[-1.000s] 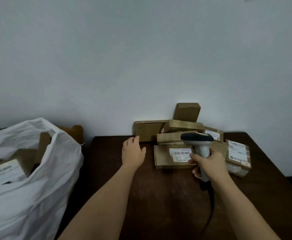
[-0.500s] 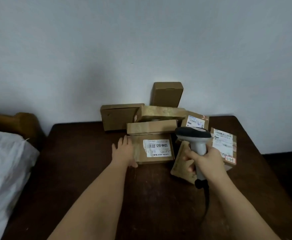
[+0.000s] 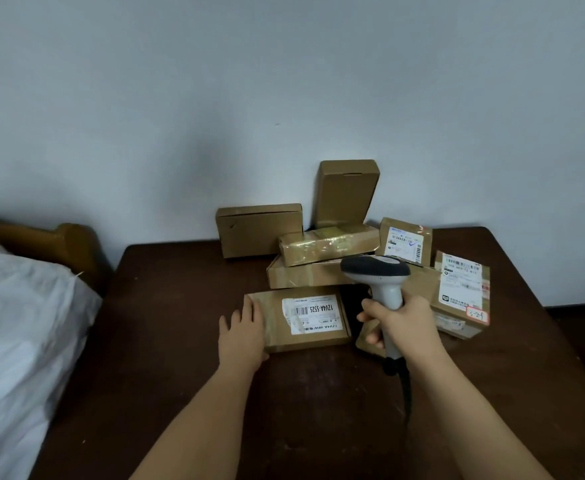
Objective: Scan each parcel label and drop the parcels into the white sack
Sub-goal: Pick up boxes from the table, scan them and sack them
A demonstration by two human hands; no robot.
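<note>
Parcels [image 3: 322, 265] crowd dark table [image 3: 187, 306]; right fingers [image 3: 370, 315] clasp scanner [image 3: 383, 282], left fingers [image 3: 249, 311] flat.

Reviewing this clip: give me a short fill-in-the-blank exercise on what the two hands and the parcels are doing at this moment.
1. The right hand grips the handle of a ____.
2. The left hand rests on the flat parcel whose white label faces ____.
3. The white sack lies to the ____ of the table.

Missing words: scanner; up; left
</note>
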